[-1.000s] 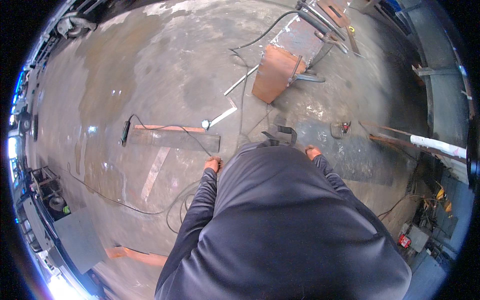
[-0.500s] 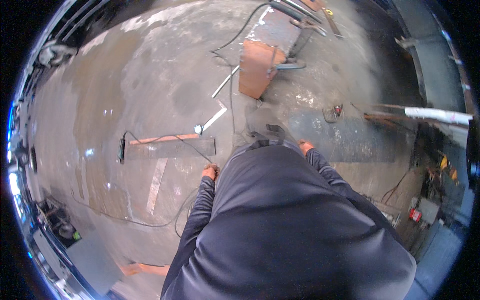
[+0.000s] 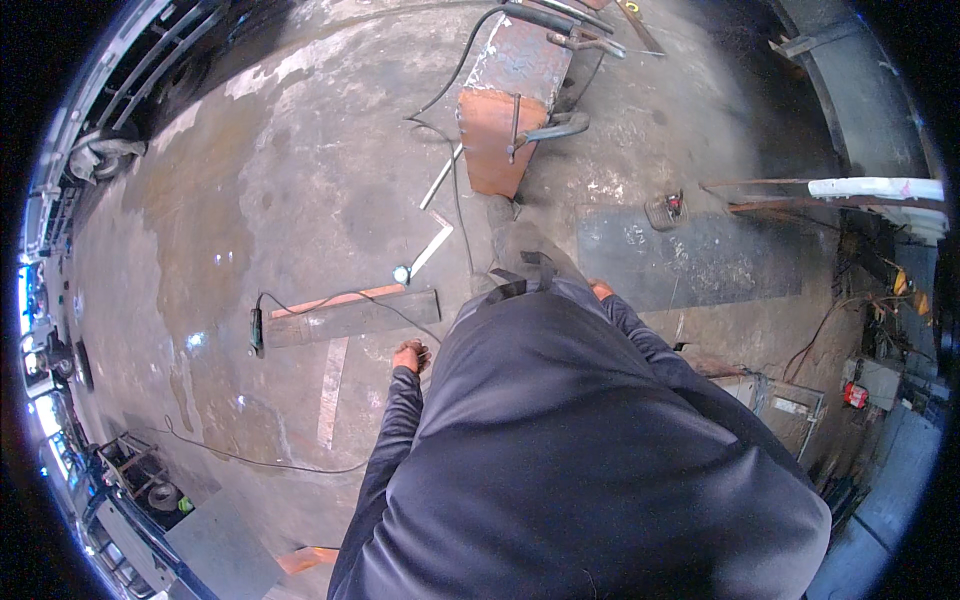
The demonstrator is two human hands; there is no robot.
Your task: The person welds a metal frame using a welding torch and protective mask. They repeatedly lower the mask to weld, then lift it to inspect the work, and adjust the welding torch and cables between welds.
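Observation:
My left hand [image 3: 411, 355] hangs beside my dark top with its fingers curled; what they hold, if anything, I cannot make out. My right hand [image 3: 601, 289] is mostly hidden beside my body at the right, its fingers unclear. Left of my left hand lie a dark flat bar [image 3: 350, 320], a pale flat strip [image 3: 331, 390] and a green angle grinder [image 3: 256, 330] with its cord. A small round white object [image 3: 402, 274] sits by a bent white bar [image 3: 430, 245]. A dark steel plate [image 3: 740, 260] lies on the floor beyond my right hand.
Ahead stands a tapered rusty steel box [image 3: 490, 150] with tubes and hoses. A small red-and-grey tool [image 3: 666, 210] rests on the dark plate. Pale bars [image 3: 860, 187] jut from the right wall. A metal cart [image 3: 140, 465] and vehicles line the left edge.
The view has turned and moved: the steel box now appears farther left and higher, the floor items around my left hand shifted. A foot shows ahead, and my right hand is more hidden.

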